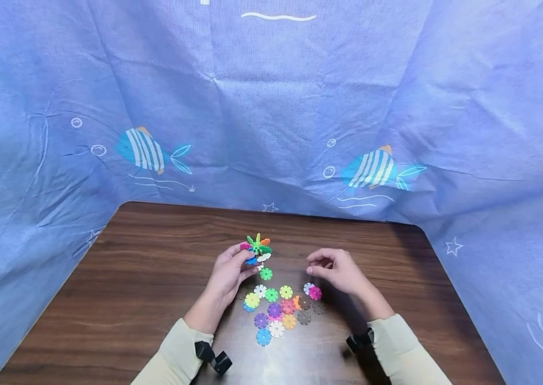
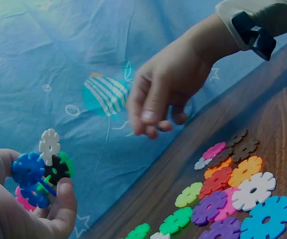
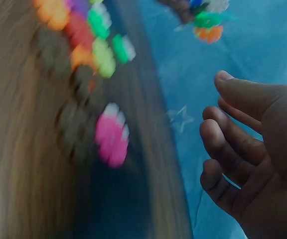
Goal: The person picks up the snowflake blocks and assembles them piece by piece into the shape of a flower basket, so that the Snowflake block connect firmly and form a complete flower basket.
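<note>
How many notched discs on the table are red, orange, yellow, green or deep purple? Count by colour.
Red notched disc: 1
Orange notched discs: 2
Yellow notched discs: 2
Green notched discs: 2
Deep purple notched discs: 2
Total: 9

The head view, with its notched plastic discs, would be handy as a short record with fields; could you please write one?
Left hand: pinches a multicoloured cluster of interlocked discs
Right hand: over the table, fingers loosely curled, holding nothing
Loose discs: on the table between the forearms, some overlapping
Closest to right hand: pink disc, overlapping a pale disc
Table finish: dark brown wood grain
Backdrop: blue cloth printed with striped fish
Sleeves: cream
</note>
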